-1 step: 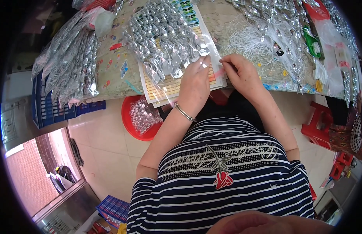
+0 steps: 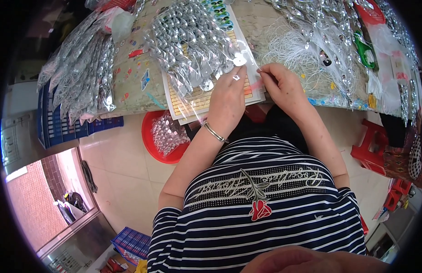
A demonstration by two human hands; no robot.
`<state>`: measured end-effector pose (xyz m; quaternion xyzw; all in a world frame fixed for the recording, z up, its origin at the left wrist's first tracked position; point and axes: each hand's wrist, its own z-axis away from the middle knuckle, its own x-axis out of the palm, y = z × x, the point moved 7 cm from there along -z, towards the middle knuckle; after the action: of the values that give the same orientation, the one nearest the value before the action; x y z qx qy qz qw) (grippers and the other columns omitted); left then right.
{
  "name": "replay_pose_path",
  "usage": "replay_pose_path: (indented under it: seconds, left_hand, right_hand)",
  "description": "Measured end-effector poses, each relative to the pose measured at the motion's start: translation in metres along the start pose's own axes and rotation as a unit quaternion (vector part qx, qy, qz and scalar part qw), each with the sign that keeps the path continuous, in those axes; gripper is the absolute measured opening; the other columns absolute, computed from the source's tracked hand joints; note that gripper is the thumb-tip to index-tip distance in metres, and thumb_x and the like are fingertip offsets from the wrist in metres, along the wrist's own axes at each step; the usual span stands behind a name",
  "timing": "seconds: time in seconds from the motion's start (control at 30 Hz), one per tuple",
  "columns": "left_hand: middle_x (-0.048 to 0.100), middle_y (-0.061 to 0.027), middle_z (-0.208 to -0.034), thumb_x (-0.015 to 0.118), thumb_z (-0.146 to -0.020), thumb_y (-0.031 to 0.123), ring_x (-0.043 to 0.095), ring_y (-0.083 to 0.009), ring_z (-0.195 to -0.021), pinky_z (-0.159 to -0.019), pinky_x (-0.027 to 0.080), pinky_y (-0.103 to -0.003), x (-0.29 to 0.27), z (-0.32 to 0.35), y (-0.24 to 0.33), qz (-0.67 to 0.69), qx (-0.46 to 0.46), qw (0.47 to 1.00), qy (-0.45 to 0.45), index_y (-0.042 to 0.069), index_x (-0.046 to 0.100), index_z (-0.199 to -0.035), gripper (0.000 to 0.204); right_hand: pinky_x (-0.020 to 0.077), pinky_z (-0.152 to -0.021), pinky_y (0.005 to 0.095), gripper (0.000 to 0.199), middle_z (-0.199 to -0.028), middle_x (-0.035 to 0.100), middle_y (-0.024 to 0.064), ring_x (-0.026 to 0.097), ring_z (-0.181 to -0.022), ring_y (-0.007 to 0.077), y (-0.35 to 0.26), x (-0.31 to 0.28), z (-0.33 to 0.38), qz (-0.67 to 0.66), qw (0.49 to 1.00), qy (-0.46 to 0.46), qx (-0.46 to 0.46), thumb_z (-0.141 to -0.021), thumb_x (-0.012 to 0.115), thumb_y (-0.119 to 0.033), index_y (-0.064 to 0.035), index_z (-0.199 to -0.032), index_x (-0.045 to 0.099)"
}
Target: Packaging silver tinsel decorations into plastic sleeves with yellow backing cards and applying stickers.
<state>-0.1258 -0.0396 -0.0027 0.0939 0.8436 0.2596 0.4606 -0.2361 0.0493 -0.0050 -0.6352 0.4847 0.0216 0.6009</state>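
Note:
My left hand (image 2: 227, 98), with a metal bracelet on the wrist, grips a clear plastic packet (image 2: 238, 54) that has a round silver piece in it. It holds the packet over a stack of white cards with a gold grid (image 2: 199, 102) at the table's near edge. My right hand (image 2: 284, 84) is just to the right, its fingertips pinched on the packet's right edge. A heap of silver pieces in clear packets (image 2: 188, 41) lies just beyond my left hand. What exactly sits between my right fingertips is too small to tell.
A tangle of white thread (image 2: 293, 45) and more silver strings (image 2: 329, 27) lie at the right of the patterned table (image 2: 133, 86). Bagged silver strips (image 2: 83, 73) hang at its left. On the floor are a red basin of silver pieces (image 2: 163, 136), a blue crate (image 2: 61, 125) and a red stool (image 2: 372, 145).

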Motion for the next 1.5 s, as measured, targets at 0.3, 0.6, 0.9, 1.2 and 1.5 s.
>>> replay_pose_path:
  seconds: [0.3,0.6,0.9,1.2,1.5]
  left_hand:
    - [0.062,-0.0173,-0.105,0.061,-0.083,0.006,0.057,-0.0333,-0.100,-0.086,0.047,-0.041,-0.027,0.022,-0.025,0.007,-0.057,0.998,0.011,0.001,0.061,-0.107,0.024]
    - [0.063,-0.0132,-0.098,0.065,-0.083,0.011,0.058,-0.0325,-0.088,-0.080,0.045,-0.041,-0.057,0.056,-0.021,-0.033,-0.074,0.993,0.091,0.000,0.064,-0.093,0.015]
    - [0.056,-0.0185,-0.106,0.065,-0.083,0.013,0.052,-0.0361,-0.101,-0.089,0.041,-0.042,-0.050,0.050,-0.024,-0.042,-0.102,0.992,0.059,0.000,0.056,-0.113,0.034]
    - [0.058,-0.0177,-0.105,0.067,-0.081,0.013,0.053,-0.0365,-0.099,-0.087,0.042,-0.042,-0.044,0.047,-0.017,-0.054,-0.083,0.995,0.029,-0.002,0.059,-0.108,0.031]
    - [0.056,-0.0196,-0.121,0.068,-0.082,0.016,0.051,-0.0396,-0.110,-0.095,0.041,-0.044,-0.037,0.057,-0.007,-0.138,-0.074,0.988,0.012,-0.003,0.058,-0.116,0.041]
  right_hand:
    - [0.0481,-0.069,0.0293,0.016,-0.087,0.064,0.0132,0.062,-0.077,0.0213,0.004,0.003,0.004,-0.002,1.000,-0.027,0.015,-0.089,0.058,-0.009,0.0016,-0.100,0.062]
    - [0.0474,-0.069,0.0271,0.014,-0.086,0.064,0.0100,0.060,-0.076,0.0159,0.014,0.007,0.010,-0.016,0.997,-0.054,0.049,-0.090,0.058,-0.008,0.0014,-0.100,0.062]
    - [0.0474,-0.069,0.0257,0.014,-0.086,0.064,0.0095,0.060,-0.076,0.0140,0.017,0.005,0.011,-0.005,0.998,-0.048,0.046,-0.091,0.057,-0.008,0.0015,-0.101,0.061]
    - [0.0481,-0.071,0.0286,0.014,-0.088,0.064,0.0116,0.062,-0.079,0.0194,0.015,0.002,0.012,0.015,0.999,-0.042,0.030,-0.090,0.057,-0.007,0.0015,-0.101,0.062]
    - [0.0487,-0.071,0.0300,0.015,-0.089,0.064,0.0136,0.063,-0.080,0.0232,0.013,0.001,0.014,0.029,0.999,-0.030,0.013,-0.089,0.058,-0.008,0.0010,-0.101,0.062]
